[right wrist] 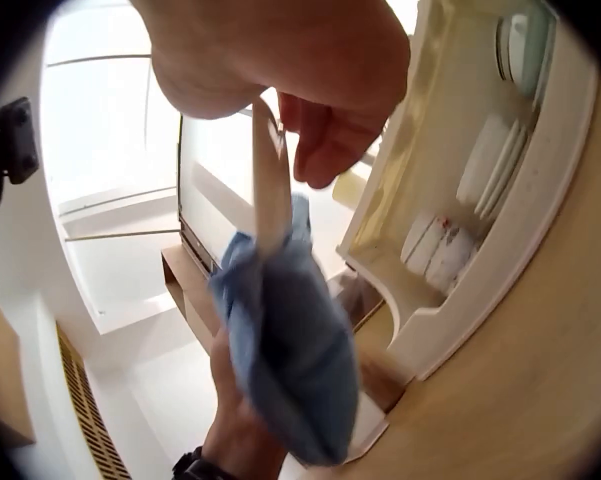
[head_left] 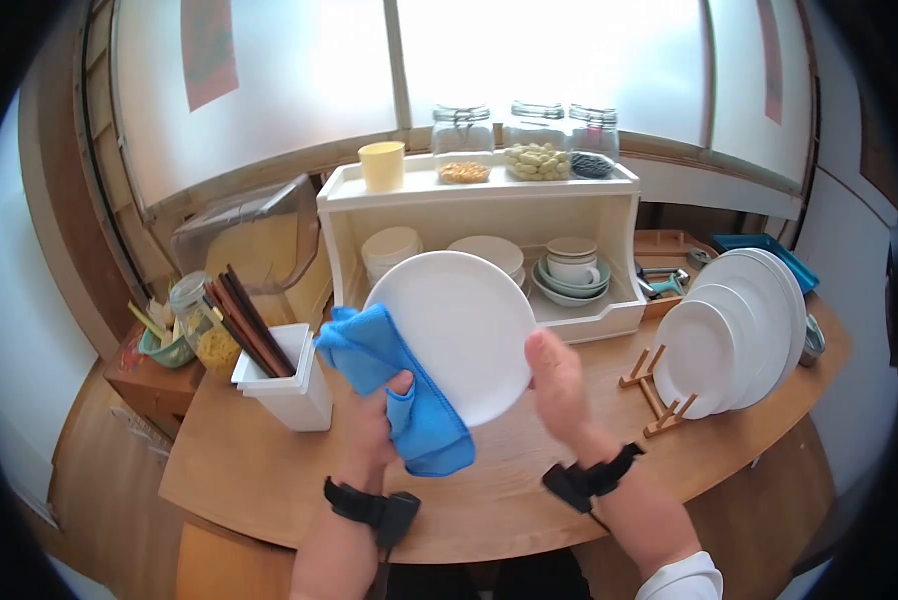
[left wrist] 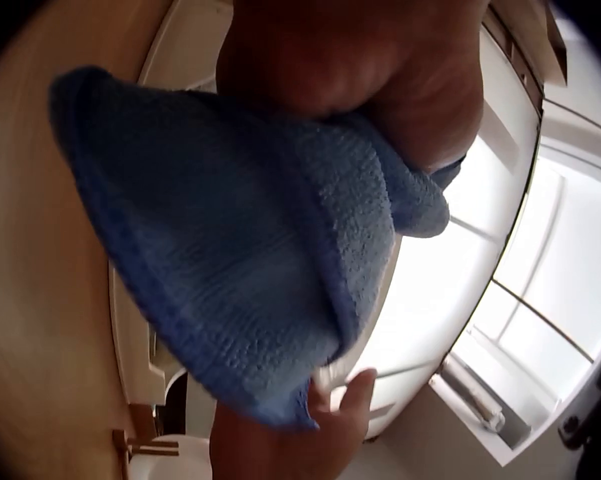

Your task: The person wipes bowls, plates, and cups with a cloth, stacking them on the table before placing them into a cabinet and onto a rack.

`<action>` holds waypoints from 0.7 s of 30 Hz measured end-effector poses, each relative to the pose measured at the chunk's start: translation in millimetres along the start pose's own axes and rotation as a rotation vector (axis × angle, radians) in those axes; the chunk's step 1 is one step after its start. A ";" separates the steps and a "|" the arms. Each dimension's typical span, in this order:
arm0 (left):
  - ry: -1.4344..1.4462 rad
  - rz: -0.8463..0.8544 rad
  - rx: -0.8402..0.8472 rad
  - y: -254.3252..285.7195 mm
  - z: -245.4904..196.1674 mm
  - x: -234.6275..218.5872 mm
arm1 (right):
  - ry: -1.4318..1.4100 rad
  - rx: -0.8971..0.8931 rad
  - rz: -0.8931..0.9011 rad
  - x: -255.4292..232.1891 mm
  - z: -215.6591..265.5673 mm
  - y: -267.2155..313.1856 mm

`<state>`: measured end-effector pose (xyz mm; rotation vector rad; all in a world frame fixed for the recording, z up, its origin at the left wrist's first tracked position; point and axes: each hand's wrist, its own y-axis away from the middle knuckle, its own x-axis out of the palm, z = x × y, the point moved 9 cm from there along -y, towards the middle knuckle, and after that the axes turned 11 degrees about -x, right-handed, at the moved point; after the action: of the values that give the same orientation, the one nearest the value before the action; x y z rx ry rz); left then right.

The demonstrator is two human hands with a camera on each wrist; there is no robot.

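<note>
Frosted windows (head_left: 269,80) light a wooden counter (head_left: 529,490) that carries a white shelf unit (head_left: 489,215) with jars (head_left: 463,143), bowls and cups. Above the counter the right hand (head_left: 561,385) grips a white plate (head_left: 459,330) by its rim, thumb on the face, holding it tilted up. The left hand (head_left: 374,425) clutches a blue cloth (head_left: 399,385) folded over the plate's left edge — the right wrist view shows cloth on both sides of the rim. Wiping looks to be midway, I judge. Several white plates (head_left: 734,325) already stand in the wooden rack (head_left: 659,395) at right — this one is not yet among them. A white tub of chopsticks (head_left: 254,330) stands to the left.
</note>
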<state>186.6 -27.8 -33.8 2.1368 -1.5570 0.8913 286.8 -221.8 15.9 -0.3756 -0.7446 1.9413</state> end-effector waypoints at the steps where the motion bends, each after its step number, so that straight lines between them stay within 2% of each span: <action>1: -0.030 0.076 -0.075 0.3 -1.1 2.9 | -0.052 0.069 0.133 6.7 10.6 -9.1; 2: -0.022 0.054 -0.077 0.5 -2.5 -2.8 | -0.106 0.142 0.261 19.4 12.5 -13.9; 4: -0.254 -0.002 -0.140 1.0 7.1 -10.6 | -0.134 0.173 0.310 28.8 5.2 -17.0; 6: -0.250 -0.055 -0.104 3.2 16.2 -5.0 | 0.025 0.290 0.241 14.0 -9.3 -15.8; 7: -0.158 -0.094 -0.045 1.7 20.7 -2.5 | -0.035 0.241 0.175 13.9 -6.2 -13.6; 8: -0.068 -0.128 0.019 -0.6 22.1 -0.8 | -0.034 0.240 0.183 26.2 -11.2 -7.0; 10: -0.050 -0.148 0.052 -1.4 29.6 7.9 | -0.201 0.161 -0.415 11.7 -21.4 11.0; 12: -0.021 -0.186 0.101 3.2 33.5 9.9 | -0.240 0.178 -0.435 14.4 -30.1 16.3; 13: -0.017 -0.199 0.093 4.7 30.3 5.0 | -0.224 0.154 -0.268 20.3 -32.0 12.9; 14: 0.005 -0.117 0.034 1.4 24.2 4.3 | -0.213 0.131 -0.096 27.2 -32.8 11.4; 15: 0.027 -0.037 -0.021 -2.5 18.1 3.6 | -0.217 0.145 -0.085 19.8 -31.6 7.0; 16: 0.034 -0.064 -0.021 -3.9 11.7 -6.3 | -0.266 0.195 -0.044 13.6 -26.9 -0.7; 17: -0.106 -0.026 -0.136 -5.6 17.4 -10.2 | -0.315 0.253 0.000 9.0 -21.9 -6.0; 18: -0.239 0.013 -0.255 -4.6 27.0 -15.6 | -0.181 0.226 0.121 7.4 -9.6 -12.0; 19: -0.343 -0.005 -0.274 -5.9 32.5 -20.5 | -0.122 0.248 0.146 -1.8 -14.1 -11.0; 21: -0.253 -0.024 -0.254 -5.0 32.1 -10.5 | -0.070 0.267 0.192 2.0 -23.7 -7.5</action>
<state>198.2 -38.1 -64.2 2.1391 -1.6567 0.3994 304.1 -209.5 2.7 -0.2224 -0.4975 2.2122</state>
